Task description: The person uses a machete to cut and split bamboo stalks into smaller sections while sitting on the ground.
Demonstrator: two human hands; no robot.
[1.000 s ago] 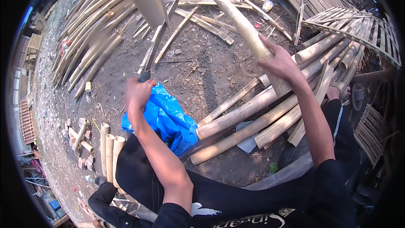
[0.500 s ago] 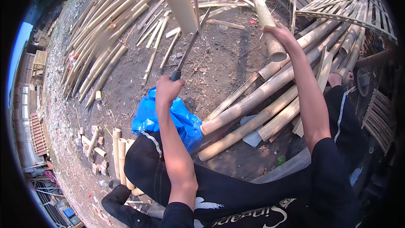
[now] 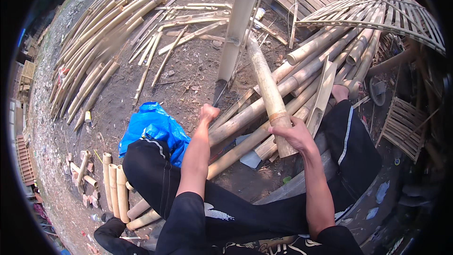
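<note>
My left hand [image 3: 208, 112] is closed round the handle of a long-bladed knife [image 3: 220, 93], its blade pointing away from me. Beyond the fist, the blade runs up against the lower end of a split bamboo piece [image 3: 234, 35], hollow side showing, which stands upright; the exact contact is hard to make out. In my right hand [image 3: 293, 134] is a bamboo pole [image 3: 267, 82], gripped near its close end. It slants away to the upper left, its far end close beside the split piece.
A stack of bamboo poles [image 3: 255, 115] lies under my arms. More poles [image 3: 101, 33] spread at the far left, with split strips [image 3: 153, 49] beside them. A blue plastic sheet [image 3: 153, 125] lies by my left knee. A slatted bamboo panel [image 3: 373, 12] sits far right.
My right hand has come down and nearer with the bamboo pole, which now tilts differently. My left hand has shifted lower in the view, and the split piece has moved right and nearer.
</note>
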